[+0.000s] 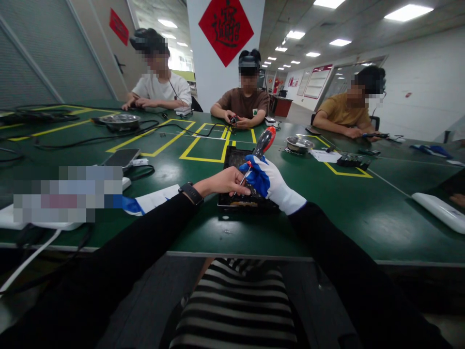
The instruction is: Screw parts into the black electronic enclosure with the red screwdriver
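Note:
My right hand (271,183), in a white and blue work glove, is closed around a screwdriver (266,140) with a red and black handle. The tool is tilted, handle up to the right, and its thin metal shaft slants down to the left. My left hand (228,182) is bare, with a dark watch on the wrist. Its fingers are pinched at the lower end of the shaft; what they grip is hidden. Under both hands lies a black open tray-like casing (232,156) on the green table, its inside mostly covered by my hands.
A white and blue glove (152,199) and a phone (121,157) lie to the left. Metal bowls (300,144) (122,121) stand farther back. Cables (83,143) cross the table's left side. A white device (439,212) lies at right. Three people sit across the table.

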A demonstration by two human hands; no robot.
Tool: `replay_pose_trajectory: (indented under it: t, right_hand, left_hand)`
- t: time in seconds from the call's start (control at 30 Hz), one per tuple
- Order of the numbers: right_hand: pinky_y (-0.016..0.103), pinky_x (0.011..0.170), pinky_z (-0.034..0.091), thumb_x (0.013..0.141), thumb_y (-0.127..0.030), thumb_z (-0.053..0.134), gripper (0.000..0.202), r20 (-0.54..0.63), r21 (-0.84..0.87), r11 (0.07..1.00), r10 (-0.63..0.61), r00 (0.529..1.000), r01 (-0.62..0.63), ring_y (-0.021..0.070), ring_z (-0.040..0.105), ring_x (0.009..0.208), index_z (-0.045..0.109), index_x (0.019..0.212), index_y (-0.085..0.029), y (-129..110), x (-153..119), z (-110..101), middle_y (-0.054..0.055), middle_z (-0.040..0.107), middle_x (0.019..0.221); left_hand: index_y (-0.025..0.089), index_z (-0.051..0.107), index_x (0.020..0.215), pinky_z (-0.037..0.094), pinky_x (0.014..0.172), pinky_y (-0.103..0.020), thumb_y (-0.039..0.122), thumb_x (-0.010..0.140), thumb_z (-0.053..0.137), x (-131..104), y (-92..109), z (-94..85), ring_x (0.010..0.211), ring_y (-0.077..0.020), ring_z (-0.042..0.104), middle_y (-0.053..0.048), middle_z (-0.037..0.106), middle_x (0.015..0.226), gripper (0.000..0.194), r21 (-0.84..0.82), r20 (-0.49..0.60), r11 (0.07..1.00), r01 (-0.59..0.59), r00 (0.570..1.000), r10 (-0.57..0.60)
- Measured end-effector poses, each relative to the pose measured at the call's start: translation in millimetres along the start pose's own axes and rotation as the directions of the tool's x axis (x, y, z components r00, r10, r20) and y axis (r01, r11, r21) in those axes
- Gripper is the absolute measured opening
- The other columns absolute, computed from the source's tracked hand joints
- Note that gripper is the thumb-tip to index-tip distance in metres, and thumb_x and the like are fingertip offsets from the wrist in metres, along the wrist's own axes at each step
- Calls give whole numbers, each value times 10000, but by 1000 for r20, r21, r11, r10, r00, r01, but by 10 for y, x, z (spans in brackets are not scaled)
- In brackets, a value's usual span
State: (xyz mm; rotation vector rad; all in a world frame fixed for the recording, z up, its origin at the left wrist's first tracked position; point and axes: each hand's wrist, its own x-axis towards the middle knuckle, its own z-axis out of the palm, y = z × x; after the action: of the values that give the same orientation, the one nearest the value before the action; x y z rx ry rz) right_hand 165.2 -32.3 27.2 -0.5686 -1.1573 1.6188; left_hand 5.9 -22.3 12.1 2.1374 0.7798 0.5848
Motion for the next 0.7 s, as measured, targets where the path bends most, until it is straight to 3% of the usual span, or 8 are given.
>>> replay_pose_trajectory:
  t: [0.2, 0.33, 0.7]
  right_hand:
    - [175, 458, 472, 899, -339, 416, 261, 92, 56, 991, 114, 989, -120, 65, 566, 497, 553, 1042, -168, -100, -49, 3, -6, 640, 722]
    - [189, 481, 487, 910, -303, 388, 275, 133, 69, 991, 100, 986, -110, 69, 572, 512, 535, 1107, -178, -74, -24, -32, 2, 653, 766]
    - [201, 476, 507, 869, -282, 465, 209, 175, 55, 998, 21, 984, -31, 73, 576, 510, 566, 1004, -158, 17, 44, -92, 7, 659, 806]
  left_hand:
    - [104, 547, 498, 267, 380, -163, 376, 669, 685, 5, 4, -4, 329, -34, 406, 27, 503, 386, 350, -2, -8, 1000, 19, 1000, -19]
    - [101, 545, 494, 283, 382, -163, 383, 669, 683, 6, 13, -2, 332, -38, 420, 21, 512, 389, 360, 19, -16, 1000, 21, 1000, -21]
    - [102, 546, 517, 301, 375, -156, 396, 655, 698, 10, 22, 14, 339, -41, 430, 28, 509, 412, 359, -29, -11, 999, 30, 999, -30]
